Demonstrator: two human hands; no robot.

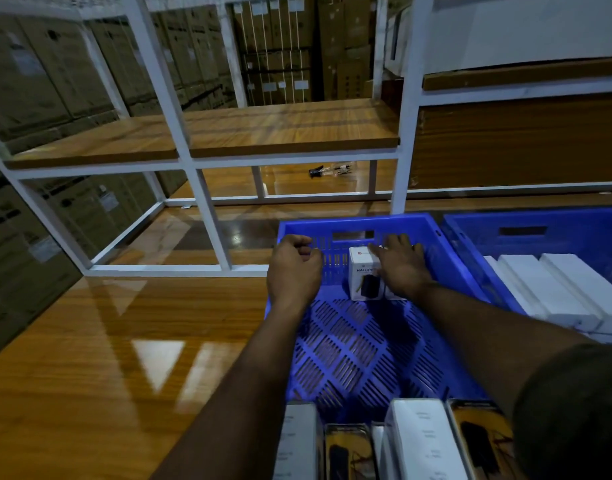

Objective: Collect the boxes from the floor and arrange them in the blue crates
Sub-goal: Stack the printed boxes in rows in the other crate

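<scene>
The right hand (pixel 399 268) lies with straight fingers on top of a small white box (pixel 361 273), which stands upright near the far wall inside the nearer blue crate (pixel 353 344); it presses the box and does not clasp it. The left hand (pixel 292 268) hangs above the crate's left rim, fingers loosely curled and holding nothing. More boxes (pixel 427 441) stand at the crate's near end, and the second blue crate (pixel 470 226) to the right contains long white boxes (pixel 557 289).

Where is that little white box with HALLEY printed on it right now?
The white HALLEY box stands upright at the far end of the left blue crate, against its far wall, with the right hand resting on it.
</scene>
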